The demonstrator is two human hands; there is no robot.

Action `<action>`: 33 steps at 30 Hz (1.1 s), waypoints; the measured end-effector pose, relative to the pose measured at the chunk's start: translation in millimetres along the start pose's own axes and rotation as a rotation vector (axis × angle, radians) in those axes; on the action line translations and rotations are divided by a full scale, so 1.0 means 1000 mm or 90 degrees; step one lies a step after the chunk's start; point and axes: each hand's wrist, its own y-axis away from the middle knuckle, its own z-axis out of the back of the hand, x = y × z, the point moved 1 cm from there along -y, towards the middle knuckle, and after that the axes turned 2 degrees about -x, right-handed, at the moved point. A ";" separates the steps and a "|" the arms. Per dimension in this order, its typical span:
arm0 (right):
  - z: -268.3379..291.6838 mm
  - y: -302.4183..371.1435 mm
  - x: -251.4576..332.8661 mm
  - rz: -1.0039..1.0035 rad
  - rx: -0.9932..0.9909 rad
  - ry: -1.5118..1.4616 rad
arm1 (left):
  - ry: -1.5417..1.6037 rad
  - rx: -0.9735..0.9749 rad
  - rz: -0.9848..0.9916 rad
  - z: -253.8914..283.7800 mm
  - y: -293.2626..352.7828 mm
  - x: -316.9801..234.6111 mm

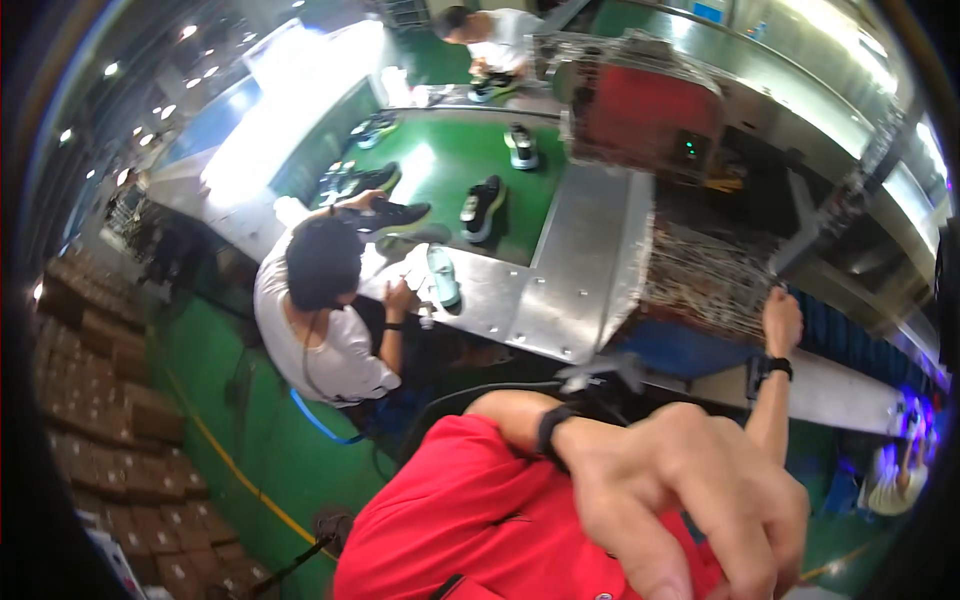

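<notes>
My left hand [690,490] is raised close in front of my red shirt, a dark band on its wrist. Its fingers bend downward with a gap between thumb and forefinger; the tips run toward the lower edge, and nothing shows in them. Stretched out to the far right, my right hand [782,320] is closed beside the lower end of a grey metal bar [835,215]. What it grips, if anything, is too small to make out. Next to it, a machine opening [710,285] has a brown, stringy-looking surface. A dark band circles the right wrist too.
A co-worker [320,310] in a white shirt handles a dark shoe [392,215] at a green-topped belt [420,160]. A mint shoe [442,276] and a black shoe [483,208] stand nearby. Another person [505,40] works beyond. Cardboard boxes [150,490] line the left.
</notes>
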 end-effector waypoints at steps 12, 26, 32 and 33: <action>0.016 0.067 -0.037 0.048 0.060 -0.022 | -0.039 0.028 0.143 -0.003 -0.023 -0.028; 0.005 0.031 -0.038 0.046 0.016 -0.021 | -0.106 -0.014 0.136 0.004 0.002 -0.027; -0.018 -0.022 -0.037 0.012 0.033 0.013 | 0.043 -0.218 0.265 -0.031 -0.004 -0.043; -0.015 -0.020 -0.033 0.013 0.035 0.019 | 0.079 -0.243 0.279 -0.034 -0.005 -0.046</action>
